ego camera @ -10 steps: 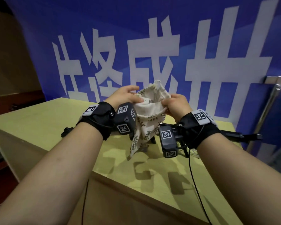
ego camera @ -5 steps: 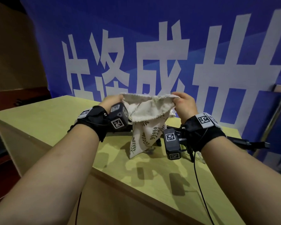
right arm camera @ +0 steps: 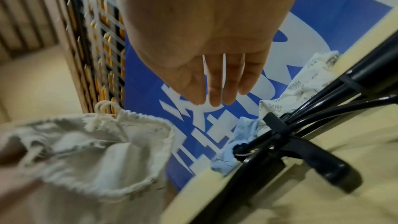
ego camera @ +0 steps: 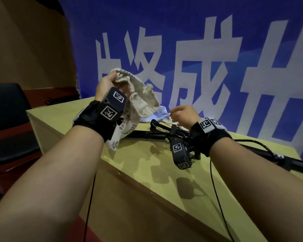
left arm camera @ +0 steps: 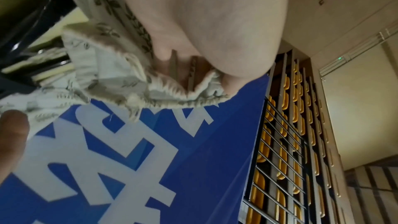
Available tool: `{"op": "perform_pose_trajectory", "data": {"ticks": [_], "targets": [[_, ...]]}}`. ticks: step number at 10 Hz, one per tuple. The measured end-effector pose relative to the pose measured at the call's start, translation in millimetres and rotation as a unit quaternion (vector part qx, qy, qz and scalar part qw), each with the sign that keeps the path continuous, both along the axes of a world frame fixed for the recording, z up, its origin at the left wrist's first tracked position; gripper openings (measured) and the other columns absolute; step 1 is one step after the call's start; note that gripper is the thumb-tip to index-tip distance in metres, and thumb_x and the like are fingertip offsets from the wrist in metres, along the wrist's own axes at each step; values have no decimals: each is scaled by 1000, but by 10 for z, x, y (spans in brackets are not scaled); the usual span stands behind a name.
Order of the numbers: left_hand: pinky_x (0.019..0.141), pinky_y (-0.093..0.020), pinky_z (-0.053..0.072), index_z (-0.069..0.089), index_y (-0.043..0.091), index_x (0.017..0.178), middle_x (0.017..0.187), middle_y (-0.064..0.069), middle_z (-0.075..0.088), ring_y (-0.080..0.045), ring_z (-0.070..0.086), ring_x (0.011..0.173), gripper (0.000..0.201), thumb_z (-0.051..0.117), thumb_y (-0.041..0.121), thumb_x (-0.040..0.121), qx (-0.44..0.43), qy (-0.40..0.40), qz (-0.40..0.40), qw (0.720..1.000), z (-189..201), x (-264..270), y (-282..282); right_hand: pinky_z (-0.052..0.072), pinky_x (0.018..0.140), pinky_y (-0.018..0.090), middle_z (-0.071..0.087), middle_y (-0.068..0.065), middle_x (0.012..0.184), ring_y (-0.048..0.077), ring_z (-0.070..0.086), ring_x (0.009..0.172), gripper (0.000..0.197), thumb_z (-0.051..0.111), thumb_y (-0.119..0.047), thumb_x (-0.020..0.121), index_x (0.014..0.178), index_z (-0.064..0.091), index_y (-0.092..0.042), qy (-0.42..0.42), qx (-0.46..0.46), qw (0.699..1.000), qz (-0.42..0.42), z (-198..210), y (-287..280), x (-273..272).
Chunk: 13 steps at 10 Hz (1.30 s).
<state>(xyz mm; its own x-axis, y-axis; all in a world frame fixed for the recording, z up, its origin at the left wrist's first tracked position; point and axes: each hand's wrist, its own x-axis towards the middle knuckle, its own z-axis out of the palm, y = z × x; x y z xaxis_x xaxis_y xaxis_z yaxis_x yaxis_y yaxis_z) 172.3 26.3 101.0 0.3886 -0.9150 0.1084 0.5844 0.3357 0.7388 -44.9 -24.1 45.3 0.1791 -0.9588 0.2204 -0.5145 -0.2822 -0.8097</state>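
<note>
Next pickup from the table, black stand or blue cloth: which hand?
Right, likely. The right hand is empty and hovers close to the black stand and blue cloth; the left hand is busy gripping the bag by its rim.

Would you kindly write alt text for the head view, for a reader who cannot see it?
The left hand holds a beige leaf-print drawstring bag up by its open rim over a wooden table; the right hand hovers empty above a black stand.
</note>
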Motion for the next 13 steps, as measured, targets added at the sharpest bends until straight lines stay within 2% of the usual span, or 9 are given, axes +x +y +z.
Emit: {"op": "perform_pose_trajectory", "data": {"ticks": [1, 2, 4, 6, 8, 9, 10, 12, 13], "targets": [[82, -40, 54, 64, 9, 77, 82, -9, 65, -25, 64, 76, 23, 54, 22, 94, 32, -31, 38, 998, -162, 172, -43, 50, 80, 34, 65, 7, 88, 27, 60, 91, 18, 53, -10, 89, 85, 70, -7, 192, -23, 981, 10, -110, -77, 165], [94, -53, 49, 69, 14, 61, 78, -10, 68, -29, 65, 79, 31, 59, 26, 88, 58, -50, 61, 995, -375, 344, -134, 44, 74, 30, 62, 10, 99, 26, 57, 91, 19, 51, -14, 91, 100, 66, -7, 356, -34, 933, 39, -198, -162, 383], [102, -55, 44, 70, 17, 64, 74, -5, 68, -29, 61, 91, 28, 58, 30, 86, 70, -111, 53, 990, -660, 485, -353, 46, 95, 34, 52, 12, 136, 31, 53, 120, 44, 50, -17, 95, 138, 46, -11, 463, -17, 883, 77, -449, -500, 712], [102, -50, 45, 57, 21, 79, 84, -1, 61, -28, 57, 96, 16, 54, 30, 92, 95, -165, 88, 978, -812, 519, -550, 51, 90, 37, 62, 13, 116, 31, 62, 104, 35, 58, -22, 89, 122, 56, -10, 521, 26, 847, 103, -699, -739, 857], [100, -36, 44, 63, 9, 111, 130, -20, 57, -34, 55, 119, 26, 49, 24, 96, 127, -102, 107, 981, -915, 485, -563, 55, 83, 37, 66, 8, 98, 28, 65, 90, 38, 66, -42, 81, 106, 58, -14, 472, 28, 877, 84, -749, -797, 859], [77, -23, 32, 51, 3, 131, 134, -19, 52, -30, 50, 118, 38, 29, 2, 100, 138, -246, 157, 946, -751, 411, -356, 52, 86, 37, 67, 11, 103, 29, 63, 92, 34, 63, -36, 84, 108, 59, -13, 398, 15, 916, 56, -664, -775, 780], [54, -22, 35, 50, -3, 132, 138, -24, 50, -21, 46, 96, 37, 34, 10, 101, 162, -281, 150, 934, -635, 263, -243, 47, 88, 35, 64, 12, 109, 31, 60, 102, 32, 55, -26, 93, 117, 57, -5, 340, 29, 940, 20, -493, -668, 640], [62, -26, 37, 65, 13, 91, 94, -5, 61, -12, 50, 69, 16, 50, 20, 94, 193, -379, 77, 902, -494, 9, -67, 40, 65, 28, 57, 16, 99, 31, 57, 90, 35, 50, -24, 97, 119, 53, 1, 226, 44, 971, -59, -186, -496, 123], [55, -18, 41, 56, 8, 93, 74, 1, 51, -9, 46, 61, 6, 55, 14, 91, 213, -420, 51, 881, -399, -166, -42, 47, 66, 34, 60, 17, 91, 32, 61, 84, 33, 52, -25, 94, 110, 58, 3, 141, 51, 984, -100, -76, -385, -160]]}}
